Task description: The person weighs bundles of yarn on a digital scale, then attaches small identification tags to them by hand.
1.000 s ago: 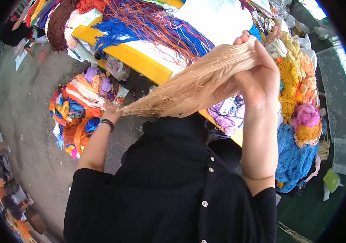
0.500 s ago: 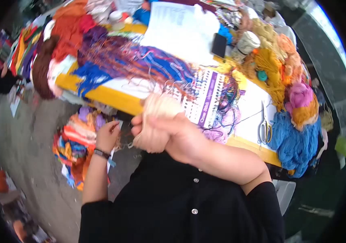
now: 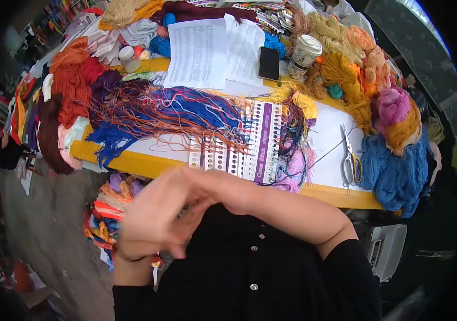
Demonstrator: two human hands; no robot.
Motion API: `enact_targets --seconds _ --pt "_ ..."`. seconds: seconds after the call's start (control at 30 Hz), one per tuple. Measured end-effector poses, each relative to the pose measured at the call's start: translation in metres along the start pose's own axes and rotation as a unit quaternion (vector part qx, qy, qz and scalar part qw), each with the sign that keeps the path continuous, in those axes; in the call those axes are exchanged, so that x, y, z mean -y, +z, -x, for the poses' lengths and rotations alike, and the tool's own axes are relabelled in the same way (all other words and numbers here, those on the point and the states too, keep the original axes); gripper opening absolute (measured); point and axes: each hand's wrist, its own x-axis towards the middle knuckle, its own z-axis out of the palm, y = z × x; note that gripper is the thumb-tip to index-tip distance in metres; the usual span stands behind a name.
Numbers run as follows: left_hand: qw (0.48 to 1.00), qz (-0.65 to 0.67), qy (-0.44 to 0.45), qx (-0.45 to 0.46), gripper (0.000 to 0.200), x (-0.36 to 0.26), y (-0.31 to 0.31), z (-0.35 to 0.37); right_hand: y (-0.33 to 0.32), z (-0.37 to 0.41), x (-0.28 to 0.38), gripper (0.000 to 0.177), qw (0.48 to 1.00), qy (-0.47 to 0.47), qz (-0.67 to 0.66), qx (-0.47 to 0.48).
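Observation:
My right hand (image 3: pixel 192 186) reaches across my body to the left, bent at the wrist and blurred by motion. A pale cream skein of yarn (image 3: pixel 151 206) appears wrapped about it, its edges smeared. My left hand (image 3: pixel 131 251) is low at the left, overlapped by the blurred yarn and right hand; its fingers are hard to make out. Both hands are in front of the table's near edge. Closest on the table are the white and purple punched thread cards (image 3: pixel 263 144) and a mixed bundle of blue, orange and purple threads (image 3: pixel 180 112).
Scissors (image 3: pixel 350 163) lie at the right beside blue yarn (image 3: pixel 394 174). Printed sheets (image 3: pixel 196 53), a phone (image 3: pixel 269 63) and a lidded cup (image 3: pixel 303 56) are farther back. Colored skeins ring the table (image 3: pixel 121 165). A colorful yarn pile (image 3: pixel 104 224) is below, at left.
My right hand has swung left and downward with the cream yarn, and now overlaps my left hand. My left hand is lower. The camera view has shifted slightly.

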Motion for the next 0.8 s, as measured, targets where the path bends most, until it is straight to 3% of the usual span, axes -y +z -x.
enact_targets --seconds 0.03,0.1,0.13,0.2,0.23,0.27,0.33,0.47,0.53,0.6,0.67,0.8 --pt "0.926 0.348 -0.144 0.009 0.069 -0.024 -0.019 -0.005 -0.002 0.001 0.001 0.050 1.000 0.001 0.000 -0.001" --pt "0.833 0.506 0.021 -0.222 0.072 0.002 -0.020 0.075 -0.001 0.003 -0.003 0.049 0.956 -0.024 0.293 0.007" --pt "0.831 0.490 0.069 -0.255 0.073 0.005 -0.030 0.072 0.000 0.003 -0.005 0.049 0.902 -0.038 0.431 0.012" --pt "0.827 0.470 0.116 -0.286 0.074 0.005 -0.035 0.067 0.001 0.000 -0.015 0.038 0.881 -0.103 0.462 0.011" --pt "0.834 0.455 -0.053 -0.307 0.074 0.005 -0.030 0.066 0.001 -0.001 -0.015 0.026 0.871 -0.127 0.475 -0.008" --pt "0.816 0.429 -0.221 -0.319 0.075 0.005 -0.023 0.064 0.001 0.000 -0.017 0.026 0.871 -0.128 0.474 -0.008" --pt "0.791 0.448 -0.288 -0.300 0.072 0.014 -0.003 0.055 0.003 0.003 -0.017 0.022 0.859 -0.172 0.478 -0.060" --pt "0.717 0.591 -0.251 -0.271 0.066 0.029 0.028 0.055 0.005 0.007 -0.012 0.018 0.844 -0.256 0.466 -0.071" --pt "0.695 0.617 -0.249 -0.271 0.068 0.035 0.042 0.051 0.000 0.002 -0.018 0.019 0.849 -0.256 0.454 -0.089" --pt "0.691 0.621 -0.252 -0.273 0.068 0.032 0.052 0.039 -0.004 -0.001 -0.022 0.021 0.854 -0.254 0.441 -0.110" --pt "0.677 0.656 -0.247 -0.225 0.069 0.026 0.054 0.026 -0.007 -0.002 -0.025 0.028 0.901 -0.216 0.360 -0.106" --pt "0.701 0.634 -0.271 -0.183 0.063 0.028 0.063 0.015 -0.019 0.001 -0.031 0.034 0.936 -0.154 0.303 -0.085"
